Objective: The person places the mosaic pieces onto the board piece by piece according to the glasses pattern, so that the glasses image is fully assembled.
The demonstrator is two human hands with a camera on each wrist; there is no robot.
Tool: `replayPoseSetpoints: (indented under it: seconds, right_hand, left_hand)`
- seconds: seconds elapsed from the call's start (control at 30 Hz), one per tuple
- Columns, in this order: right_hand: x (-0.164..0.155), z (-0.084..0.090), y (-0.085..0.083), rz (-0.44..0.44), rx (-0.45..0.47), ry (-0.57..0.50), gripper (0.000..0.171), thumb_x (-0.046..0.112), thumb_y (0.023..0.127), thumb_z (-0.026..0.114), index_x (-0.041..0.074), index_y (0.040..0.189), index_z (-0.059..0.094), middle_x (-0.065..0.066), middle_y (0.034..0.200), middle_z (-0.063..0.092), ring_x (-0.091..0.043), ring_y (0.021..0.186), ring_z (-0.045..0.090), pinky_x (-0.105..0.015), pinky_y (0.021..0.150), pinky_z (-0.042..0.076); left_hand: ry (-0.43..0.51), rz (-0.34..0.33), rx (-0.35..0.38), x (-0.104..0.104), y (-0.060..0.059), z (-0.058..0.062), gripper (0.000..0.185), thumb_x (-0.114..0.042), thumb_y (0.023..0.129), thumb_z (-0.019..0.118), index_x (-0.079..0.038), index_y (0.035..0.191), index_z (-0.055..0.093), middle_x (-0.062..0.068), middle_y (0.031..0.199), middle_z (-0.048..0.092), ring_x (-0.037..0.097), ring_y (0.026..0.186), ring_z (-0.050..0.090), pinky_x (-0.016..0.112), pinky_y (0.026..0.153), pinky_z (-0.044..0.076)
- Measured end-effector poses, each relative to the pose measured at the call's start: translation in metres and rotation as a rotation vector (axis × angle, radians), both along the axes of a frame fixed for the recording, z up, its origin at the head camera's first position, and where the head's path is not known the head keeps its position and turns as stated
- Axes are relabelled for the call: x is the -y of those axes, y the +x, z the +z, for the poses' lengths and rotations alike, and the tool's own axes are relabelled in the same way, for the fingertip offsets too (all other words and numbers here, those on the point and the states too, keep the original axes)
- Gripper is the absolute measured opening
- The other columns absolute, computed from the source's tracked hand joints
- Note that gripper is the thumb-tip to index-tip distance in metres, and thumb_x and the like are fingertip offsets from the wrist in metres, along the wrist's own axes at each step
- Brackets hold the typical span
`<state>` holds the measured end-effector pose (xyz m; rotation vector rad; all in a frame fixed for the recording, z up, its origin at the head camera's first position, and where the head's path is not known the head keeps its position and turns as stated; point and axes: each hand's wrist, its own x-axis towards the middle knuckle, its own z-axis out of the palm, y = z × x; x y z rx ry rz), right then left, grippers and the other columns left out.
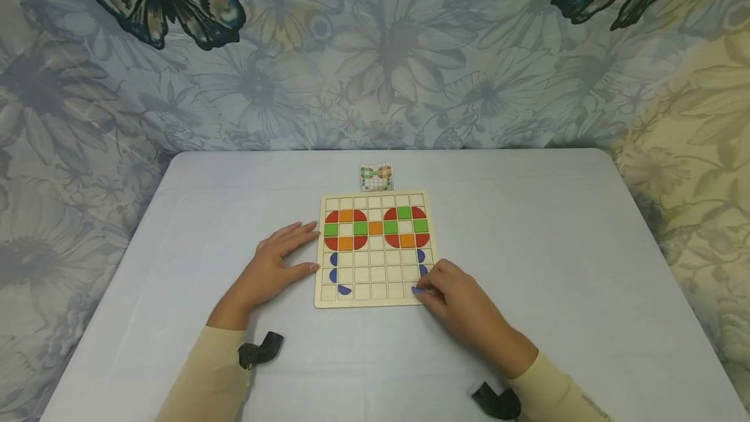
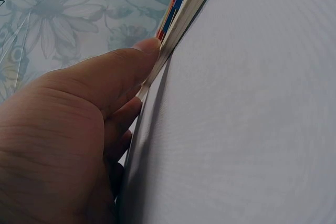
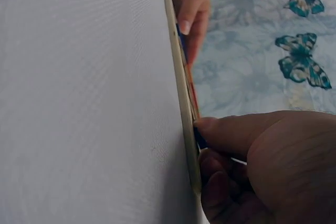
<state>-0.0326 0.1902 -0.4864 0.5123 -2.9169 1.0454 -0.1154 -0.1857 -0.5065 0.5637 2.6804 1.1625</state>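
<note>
A wooden grid board (image 1: 368, 303) lies on the table, with red quarter-round, green and orange square tiles forming two rings joined by an orange square (image 1: 375, 228). Blue half-round pieces run below the rings on both sides, one of them a tilted blue piece (image 1: 344, 290) at the lower left. My right hand (image 1: 465, 298) pinches a blue piece (image 3: 199, 138) between thumb and fingers over the board's lower right corner. On the other side, my left hand (image 1: 271, 271) has its fingers extended, thumb and fingertips touching the board's left edge.
A small pattern card (image 1: 376, 177) with a similar coloured design lies just behind the board. White cloth covers the table (image 1: 527, 213). Behind it hangs a floral backdrop (image 1: 387, 83) with butterflies. Black wrist-camera mounts (image 1: 262, 350) sit on both sleeves.
</note>
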Motion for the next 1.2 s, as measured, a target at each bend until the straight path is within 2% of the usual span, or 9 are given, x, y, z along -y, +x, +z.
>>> replayPoseSetpoints:
  seconds: [0.1, 0.33, 0.47, 0.67, 0.8, 1.03, 1.2]
  right_hand:
    - [-0.002, 0.0, 0.0, 0.033, -0.022, 0.025, 0.013, 0.006, 0.093, 0.088, 0.013, 0.101, 0.082, 0.013, 0.091, 0.053, -0.006, 0.081, 0.051, -0.025, 0.068, 0.05]
    - [-0.002, -0.002, -0.001, 0.085, -0.082, 0.07, 0.025, -0.002, 0.091, 0.087, 0.015, 0.109, 0.082, 0.011, 0.099, 0.059, -0.008, 0.088, 0.053, -0.026, 0.075, 0.053]
    - [-0.001, -0.003, 0.0, 0.065, -0.091, 0.056, 0.027, 0.0, 0.091, 0.087, 0.013, 0.113, 0.078, 0.008, 0.103, 0.062, -0.008, 0.09, 0.054, -0.027, 0.076, 0.054]
    - [0.002, -0.006, 0.0, 0.009, -0.068, 0.033, 0.032, 0.01, 0.09, 0.09, 0.009, 0.117, 0.074, 0.006, 0.104, 0.064, -0.008, 0.087, 0.052, -0.027, 0.074, 0.052]
    - [0.004, -0.009, -0.001, 0.0, -0.078, 0.007, 0.03, 0.01, 0.09, 0.09, 0.008, 0.115, 0.074, 0.006, 0.101, 0.061, -0.009, 0.086, 0.051, -0.027, 0.073, 0.051]
    - [0.003, -0.013, -0.001, 0.031, -0.135, 0.014, 0.019, 0.009, 0.088, 0.093, 0.014, 0.101, 0.08, 0.008, 0.098, 0.058, -0.009, 0.088, 0.051, -0.027, 0.073, 0.051]
    - [0.003, -0.01, 0.0, 0.011, -0.089, 0.024, 0.02, 0.009, 0.09, 0.091, 0.014, 0.104, 0.078, 0.009, 0.098, 0.061, -0.009, 0.09, 0.052, -0.029, 0.075, 0.052]
  left_hand:
    - [-0.002, 0.0, 0.004, 0.0, 0.0, -0.001, 0.068, -0.036, 0.095, 0.088, -0.021, 0.156, 0.063, -0.01, 0.168, 0.046, 0.024, 0.16, 0.028, 0.065, 0.121, 0.018]
    - [-0.005, -0.008, 0.0, -0.001, -0.001, -0.002, 0.067, -0.034, 0.096, 0.088, -0.02, 0.157, 0.063, -0.01, 0.168, 0.046, 0.025, 0.16, 0.029, 0.064, 0.121, 0.018]
    - [0.0, -0.006, -0.009, -0.001, -0.001, -0.001, 0.067, -0.034, 0.096, 0.088, -0.019, 0.156, 0.063, -0.007, 0.168, 0.046, 0.028, 0.16, 0.029, 0.065, 0.12, 0.019]
    - [-0.001, -0.006, -0.008, -0.001, 0.0, -0.001, 0.068, -0.034, 0.095, 0.089, -0.019, 0.156, 0.064, -0.007, 0.168, 0.046, 0.027, 0.16, 0.029, 0.064, 0.12, 0.019]
    - [-0.008, -0.002, 0.003, 0.0, 0.0, 0.0, 0.067, -0.036, 0.096, 0.088, -0.019, 0.156, 0.063, -0.009, 0.168, 0.046, 0.025, 0.16, 0.029, 0.064, 0.121, 0.019]
    - [-0.02, 0.011, 0.014, 0.0, 0.001, -0.001, 0.067, -0.035, 0.096, 0.087, -0.02, 0.157, 0.063, -0.01, 0.168, 0.046, 0.025, 0.16, 0.028, 0.064, 0.121, 0.018]
    - [-0.003, 0.009, 0.004, -0.002, 0.001, 0.0, 0.067, -0.035, 0.096, 0.088, -0.019, 0.156, 0.064, -0.007, 0.168, 0.047, 0.027, 0.16, 0.029, 0.065, 0.121, 0.018]
